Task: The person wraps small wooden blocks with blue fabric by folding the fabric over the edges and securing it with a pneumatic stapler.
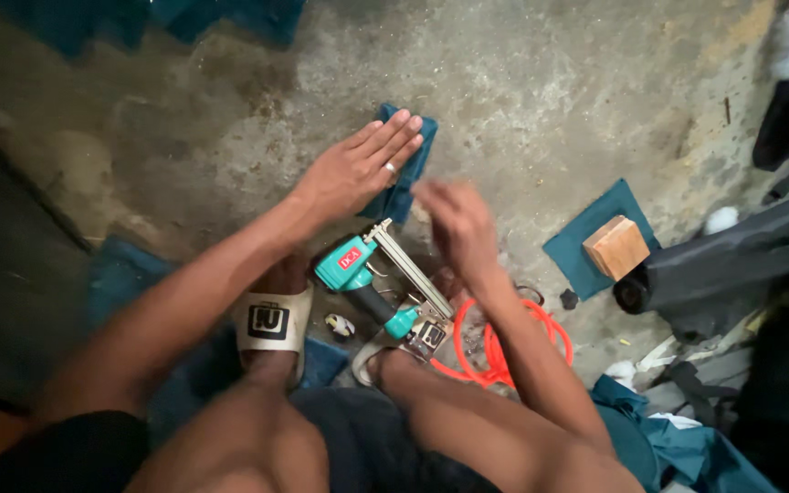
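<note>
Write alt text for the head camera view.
A squatting person's left hand presses flat on a blue cloth on a concrete floor; the right hand hovers blurred above a teal nail gun beside an orange hose.

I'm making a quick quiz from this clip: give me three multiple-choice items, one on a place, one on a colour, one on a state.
1. Where does the wooden block sit?
A. On a teal cloth patch
B. In the left hand
C. On the nail gun

2. What colour is the coiled hose?
A. Black
B. Orange
C. White

3. How is the left hand?
A. Clenched in a fist
B. Gripping the hose
C. Flat, fingers stretched on folded teal cloth

Answers: 1 A, the block rests on the teal cloth patch on the floor. 2 B, the loops are bright orange. 3 C, the palm lies open on the folded teal cloth.
</note>
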